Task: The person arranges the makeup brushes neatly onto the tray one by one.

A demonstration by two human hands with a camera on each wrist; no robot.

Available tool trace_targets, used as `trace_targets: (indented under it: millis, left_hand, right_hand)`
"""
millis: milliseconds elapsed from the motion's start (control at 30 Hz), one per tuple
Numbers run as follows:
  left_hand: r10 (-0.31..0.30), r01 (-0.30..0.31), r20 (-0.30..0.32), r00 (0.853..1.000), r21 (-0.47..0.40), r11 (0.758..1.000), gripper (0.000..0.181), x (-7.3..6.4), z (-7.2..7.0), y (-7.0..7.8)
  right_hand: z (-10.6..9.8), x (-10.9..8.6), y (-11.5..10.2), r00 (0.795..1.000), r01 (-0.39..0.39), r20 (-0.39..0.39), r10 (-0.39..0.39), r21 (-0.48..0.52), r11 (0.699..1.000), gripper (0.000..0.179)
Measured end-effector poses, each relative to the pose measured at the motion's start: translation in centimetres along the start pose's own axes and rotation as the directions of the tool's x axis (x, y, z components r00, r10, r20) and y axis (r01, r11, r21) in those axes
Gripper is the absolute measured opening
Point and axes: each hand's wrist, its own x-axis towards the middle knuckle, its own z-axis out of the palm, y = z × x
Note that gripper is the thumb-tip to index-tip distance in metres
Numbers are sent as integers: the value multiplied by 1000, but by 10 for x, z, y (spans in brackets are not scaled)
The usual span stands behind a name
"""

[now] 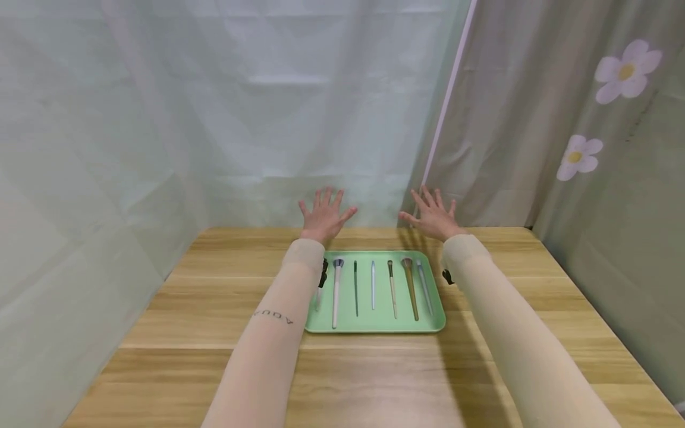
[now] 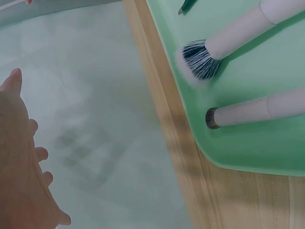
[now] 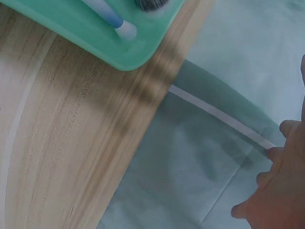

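Both arms reach forward over the wooden table. My left hand [image 1: 323, 219] is held up beyond the far edge of a green tray [image 1: 374, 328], fingers spread and holding nothing. To its right, my right hand [image 1: 434, 219] is spread the same way, also holding nothing. Several makeup brushes lie side by side in the tray. A white-handled brush with a dark-and-white fluffy head [image 2: 202, 62] and a smaller brush with short dark bristles [image 2: 243, 113] show in the left wrist view. A blue-and-white brush [image 3: 107, 13] lies near the tray corner in the right wrist view. The left forearm partly hides the tray's left side.
The wooden table [image 1: 203, 309] extends around the tray. A pale curtain [image 1: 299, 107] hangs behind the table's far edge, and a grey-brown curtain with white flowers [image 1: 625, 72] hangs at the right. Dark wrist straps show beneath both sleeves.
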Motion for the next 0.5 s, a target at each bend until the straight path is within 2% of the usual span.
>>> trace_targets:
  millis: [333,500]
  left_hand:
    - [-4,4,18,1000,20,1000,81,2,-6,-1]
    - [-10,9,30,1000,21,1000,81,3,-4,-2]
  right_hand:
    - [-3,6,8,998,-32,59,31,18,999,98]
    - [-5,0,5,998,-20,64,20,2,1000,95]
